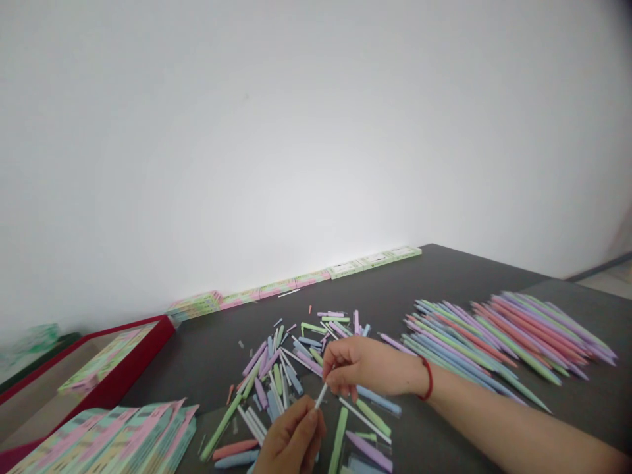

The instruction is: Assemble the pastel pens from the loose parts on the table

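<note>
My right hand, with a red band at the wrist, pinches the upper end of a thin white pen refill. My left hand, at the bottom edge, is closed in a pinch on the refill's lower end. Both hands hover over a loose scatter of pastel pen parts: barrels, caps and white refills in green, purple, blue and pink, lying on the dark table.
A fanned row of assembled pastel pens lies at the right. Flat printed packs are stacked at the bottom left. A red tray with more packs stands at the left. A line of packs runs along the white wall.
</note>
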The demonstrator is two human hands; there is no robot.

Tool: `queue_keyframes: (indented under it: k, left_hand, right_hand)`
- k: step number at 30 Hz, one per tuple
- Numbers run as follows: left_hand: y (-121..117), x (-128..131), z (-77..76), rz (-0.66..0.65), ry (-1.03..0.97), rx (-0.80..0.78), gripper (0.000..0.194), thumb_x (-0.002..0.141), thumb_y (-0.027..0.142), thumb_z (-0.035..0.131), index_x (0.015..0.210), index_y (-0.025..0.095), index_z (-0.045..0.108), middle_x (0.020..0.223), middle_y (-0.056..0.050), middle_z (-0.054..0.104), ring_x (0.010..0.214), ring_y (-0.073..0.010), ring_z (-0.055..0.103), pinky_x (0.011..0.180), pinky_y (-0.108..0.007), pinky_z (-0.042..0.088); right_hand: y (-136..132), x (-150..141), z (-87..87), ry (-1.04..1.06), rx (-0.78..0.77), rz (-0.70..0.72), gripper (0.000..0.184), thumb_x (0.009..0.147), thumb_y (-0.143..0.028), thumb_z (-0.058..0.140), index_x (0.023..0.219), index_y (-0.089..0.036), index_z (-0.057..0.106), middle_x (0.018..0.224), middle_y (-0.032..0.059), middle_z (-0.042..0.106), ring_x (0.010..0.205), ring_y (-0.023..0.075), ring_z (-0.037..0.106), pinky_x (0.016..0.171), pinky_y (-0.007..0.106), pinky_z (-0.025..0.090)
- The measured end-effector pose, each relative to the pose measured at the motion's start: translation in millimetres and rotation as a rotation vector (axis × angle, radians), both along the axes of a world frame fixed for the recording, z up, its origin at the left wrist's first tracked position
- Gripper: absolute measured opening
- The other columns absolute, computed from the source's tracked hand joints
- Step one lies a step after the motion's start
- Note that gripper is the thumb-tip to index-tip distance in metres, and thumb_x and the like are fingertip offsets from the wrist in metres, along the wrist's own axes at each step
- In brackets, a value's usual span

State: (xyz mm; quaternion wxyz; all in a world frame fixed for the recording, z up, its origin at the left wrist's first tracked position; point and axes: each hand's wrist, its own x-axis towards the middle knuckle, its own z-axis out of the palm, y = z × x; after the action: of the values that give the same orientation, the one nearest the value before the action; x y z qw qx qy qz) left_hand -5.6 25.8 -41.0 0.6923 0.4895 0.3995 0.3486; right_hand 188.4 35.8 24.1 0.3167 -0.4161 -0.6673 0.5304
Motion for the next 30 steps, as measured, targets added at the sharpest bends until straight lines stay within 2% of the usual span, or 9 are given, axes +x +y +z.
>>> queue_keyframes:
  k: [4,7,10,15,17,21,24,27,30]
  left_hand:
    - [3,-1,-1.2,-0.084,-0.071,-0.046,0.037,0.072,0.054,0.061,0.065,0.018,0.056,0.051,0.007,0.044,0.039,-0.0040,0.030,0.036,-0.014,0.023]
    - [8,-5,1.3,-0.221,-0.177,-0.062,0.035,0.084,0.050,0.042,0.073,0.020,0.055,0.046,0.008,0.039,0.030,-0.0044,0.018,0.029,-0.017,0.015]
    - [11,-8,6.5,-0.236,-0.267,-0.091,0.029,0.084,0.044,0.042,0.075,0.020,0.054,0.047,0.008,0.038,0.031,-0.0043,0.015,0.028,-0.016,0.013]
    - [10,-9,10.8,-0.206,-0.313,-0.097,0.025,0.085,0.038,0.040,0.077,0.019,0.054,0.049,0.007,0.038,0.033,-0.0049,0.017,0.029,-0.016,0.015]
    - [9,-8,11.3,-0.205,-0.323,-0.091,0.025,0.086,0.035,0.037,0.077,0.019,0.054,0.050,0.007,0.038,0.034,-0.0050,0.018,0.029,-0.016,0.015]
    - [7,-5,10.9,-0.217,-0.324,-0.073,0.024,0.086,0.033,0.037,0.077,0.018,0.055,0.051,0.007,0.041,0.032,-0.0046,0.019,0.029,-0.016,0.015]
    - [8,-4,4.5,-0.218,-0.302,-0.050,0.025,0.085,0.036,0.038,0.075,0.019,0.054,0.049,0.007,0.041,0.031,-0.0044,0.019,0.029,-0.016,0.015]
    - [13,-4,-7.2,-0.241,-0.249,-0.008,0.027,0.083,0.044,0.043,0.075,0.020,0.054,0.047,0.007,0.042,0.031,-0.0043,0.021,0.030,-0.017,0.015]
    - [17,-5,-15.4,-0.255,-0.151,0.020,0.032,0.078,0.051,0.050,0.073,0.019,0.054,0.045,0.008,0.041,0.032,-0.0041,0.023,0.032,-0.018,0.015]
  right_hand:
    - [0,-7,-3.5,0.052,-0.004,-0.067,0.005,0.076,-0.019,0.057,0.078,-0.015,0.056,0.060,-0.0044,0.055,0.050,0.0065,0.051,0.046,0.016,0.042]
    - [-1,-2,1.7,0.036,0.010,-0.047,0.026,0.076,-0.023,0.061,0.100,-0.016,0.057,0.065,-0.0051,0.056,0.052,0.0071,0.051,0.046,0.016,0.042]
    - [-1,16,4.1,-0.143,0.024,-0.020,0.041,0.079,-0.028,0.060,0.117,-0.021,0.050,0.076,-0.0035,0.059,0.056,0.0086,0.054,0.045,0.017,0.043]
    - [-9,48,-18.0,-0.730,0.362,-0.076,0.013,0.077,-0.012,0.056,0.087,-0.016,0.062,0.081,0.0028,0.060,0.072,0.0159,0.060,0.062,0.024,0.046]
    - [-16,53,-33.2,-0.849,0.437,-0.105,0.011,0.076,-0.008,0.055,0.081,-0.014,0.062,0.087,0.0072,0.061,0.079,0.0199,0.060,0.069,0.029,0.045]
    - [-28,53,-53.1,-1.009,0.541,-0.141,0.011,0.084,-0.013,0.048,0.082,-0.014,0.059,0.088,0.0099,0.061,0.074,0.0204,0.060,0.067,0.031,0.043]
    - [-31,47,-46.7,-0.797,0.512,-0.223,0.012,0.086,-0.022,0.050,0.077,-0.016,0.055,0.079,0.0062,0.061,0.069,0.0181,0.056,0.063,0.030,0.042]
    - [-28,37,-29.2,-0.204,0.248,-0.279,0.014,0.088,-0.027,0.047,0.078,-0.018,0.049,0.070,0.0013,0.059,0.058,0.0127,0.050,0.053,0.024,0.041]
    - [-20,24,-17.8,0.415,0.029,-0.267,0.018,0.088,-0.032,0.049,0.078,-0.017,0.049,0.073,0.0007,0.060,0.053,0.0076,0.047,0.050,0.019,0.040]
